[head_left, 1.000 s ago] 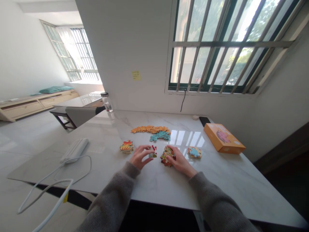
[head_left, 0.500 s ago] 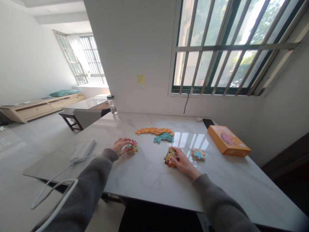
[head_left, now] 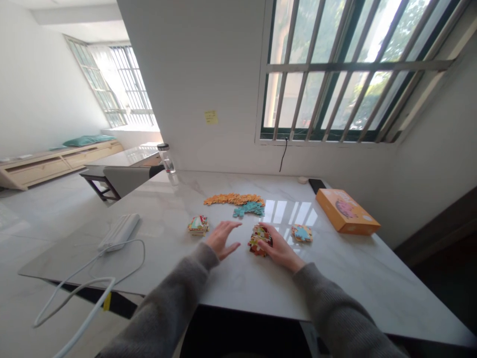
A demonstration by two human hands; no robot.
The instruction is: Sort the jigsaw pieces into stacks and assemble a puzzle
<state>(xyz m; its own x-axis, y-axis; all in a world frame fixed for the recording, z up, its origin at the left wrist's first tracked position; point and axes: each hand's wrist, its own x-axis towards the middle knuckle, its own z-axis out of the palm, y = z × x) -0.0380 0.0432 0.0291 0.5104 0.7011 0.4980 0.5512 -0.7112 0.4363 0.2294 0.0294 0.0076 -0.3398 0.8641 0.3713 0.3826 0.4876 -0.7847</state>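
Note:
My left hand [head_left: 224, 239] is over the table with fingers apart and nothing in them. It is between a small stack of jigsaw puzzle pieces [head_left: 198, 225] on its left and my right hand [head_left: 278, 246]. My right hand is closed around a bunch of multicoloured puzzle pieces [head_left: 258, 241], thumb on the near side. Beyond the hands lie a long row of orange puzzle pieces [head_left: 233, 199] and a heap of teal puzzle pieces [head_left: 250, 209]. To the right of my right hand is a small pile of blue-and-orange puzzle pieces [head_left: 301, 233].
An orange box [head_left: 348, 211] sits at the right, with a black phone [head_left: 317, 186] behind it. A white power strip [head_left: 119, 231] with a looping cable lies at the left. A bottle [head_left: 166, 159] stands at the table's back left, near the wall.
My left hand has let go of the small stack and moved right, toward my right hand. The right hand keeps its grip on the puzzle pieces. The view has shifted slightly.

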